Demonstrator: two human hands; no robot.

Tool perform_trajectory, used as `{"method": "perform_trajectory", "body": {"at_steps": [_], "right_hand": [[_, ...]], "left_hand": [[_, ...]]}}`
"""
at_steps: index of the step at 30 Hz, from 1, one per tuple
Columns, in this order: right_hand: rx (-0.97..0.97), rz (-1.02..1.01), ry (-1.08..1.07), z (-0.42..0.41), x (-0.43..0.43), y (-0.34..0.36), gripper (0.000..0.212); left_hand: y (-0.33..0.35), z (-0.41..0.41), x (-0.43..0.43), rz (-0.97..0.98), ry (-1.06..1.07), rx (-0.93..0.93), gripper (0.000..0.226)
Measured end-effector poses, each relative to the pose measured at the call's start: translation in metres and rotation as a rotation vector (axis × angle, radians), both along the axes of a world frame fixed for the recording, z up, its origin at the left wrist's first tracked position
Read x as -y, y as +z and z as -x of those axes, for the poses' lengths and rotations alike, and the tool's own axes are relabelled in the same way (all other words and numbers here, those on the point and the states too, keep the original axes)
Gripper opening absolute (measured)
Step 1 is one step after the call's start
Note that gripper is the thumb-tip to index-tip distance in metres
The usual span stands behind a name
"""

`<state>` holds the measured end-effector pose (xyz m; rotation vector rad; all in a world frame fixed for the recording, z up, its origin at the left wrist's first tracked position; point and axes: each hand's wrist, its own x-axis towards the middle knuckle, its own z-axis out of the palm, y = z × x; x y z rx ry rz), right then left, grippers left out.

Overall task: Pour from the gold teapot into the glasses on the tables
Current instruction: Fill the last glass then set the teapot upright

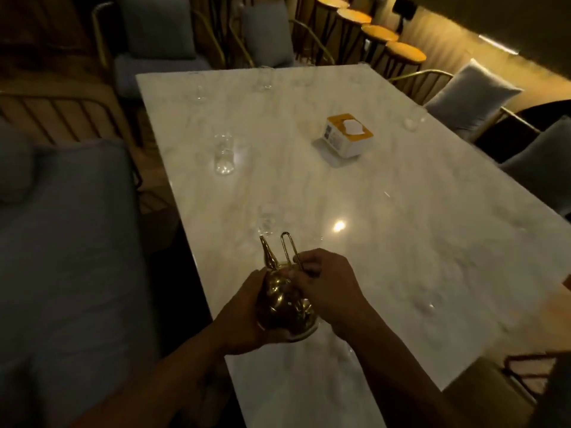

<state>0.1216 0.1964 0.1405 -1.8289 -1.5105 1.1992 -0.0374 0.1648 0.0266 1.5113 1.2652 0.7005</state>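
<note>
I hold the gold teapot point(284, 307) with both hands over the near edge of the white marble table point(386, 211). My left hand point(244, 316) cups its body from the left and below. My right hand point(327, 285) grips the top near the thin looped handle. The spout points away from me toward a small clear glass point(267, 220) just beyond it. Another clear glass point(224, 154) stands further up on the left. Faint glasses stand at the far edge point(197, 88), point(264, 78) and on the right point(412, 118).
A white and orange tissue box point(347, 135) sits mid-table. Grey cushioned chairs line the left point(71, 242), the far side and the right point(469, 97). A row of round wooden stools point(380, 35) stands behind the table. The room is dim.
</note>
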Motion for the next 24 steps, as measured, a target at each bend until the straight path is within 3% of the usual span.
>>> {"method": "perform_trajectory", "body": {"at_steps": [5,14,24], "right_hand": [[-0.006,0.02,0.06,0.01,0.013,-0.018,0.02],[0.053,0.064,0.127,0.014,0.02,-0.039,0.024],[-0.018,0.076,0.12,0.004,0.016,-0.05,0.02]], "left_hand": [[-0.019,0.013,0.015,-0.089,-0.007,-0.135,0.126],[-0.067,0.017,0.025,-0.055,0.065,-0.168,0.131],[-0.068,0.018,0.019,-0.041,0.055,-0.118,0.125]]}}
